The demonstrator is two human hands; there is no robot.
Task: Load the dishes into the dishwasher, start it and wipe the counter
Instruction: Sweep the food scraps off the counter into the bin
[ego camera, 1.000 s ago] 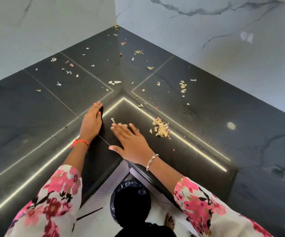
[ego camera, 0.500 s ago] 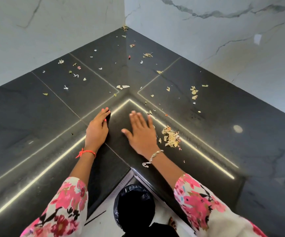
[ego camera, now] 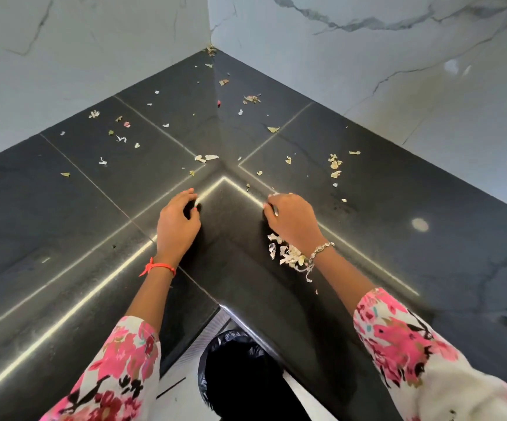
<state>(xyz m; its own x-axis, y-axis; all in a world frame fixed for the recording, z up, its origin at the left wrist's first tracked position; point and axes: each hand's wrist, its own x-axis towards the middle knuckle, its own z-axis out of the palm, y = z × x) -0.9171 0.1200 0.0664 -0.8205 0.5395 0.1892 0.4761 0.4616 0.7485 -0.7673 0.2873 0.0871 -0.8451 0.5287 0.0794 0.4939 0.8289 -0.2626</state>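
A black stone counter [ego camera: 398, 238] fills the corner, strewn with pale peel scraps [ego camera: 335, 165]. My left hand [ego camera: 178, 226] rests on the counter near the inner corner with its fingers curled under; I see nothing held in it. My right hand [ego camera: 294, 221] lies to the right, knuckles up and fingers curled down onto the stone. A small pile of scraps [ego camera: 287, 253] sits just under my right wrist, beside the bracelet. No dishes, dishwasher or cloth are in view.
White marble walls [ego camera: 367, 71] meet behind the counter. More scraps [ego camera: 206, 158] lie scattered toward the back corner and the left slab. A bin lined with a black bag [ego camera: 240, 375] stands on the floor below the counter's inner corner.
My right hand, flat before, has moved right and curled its fingers over the counter above the pile. My left hand has turned from edge-on to curled.
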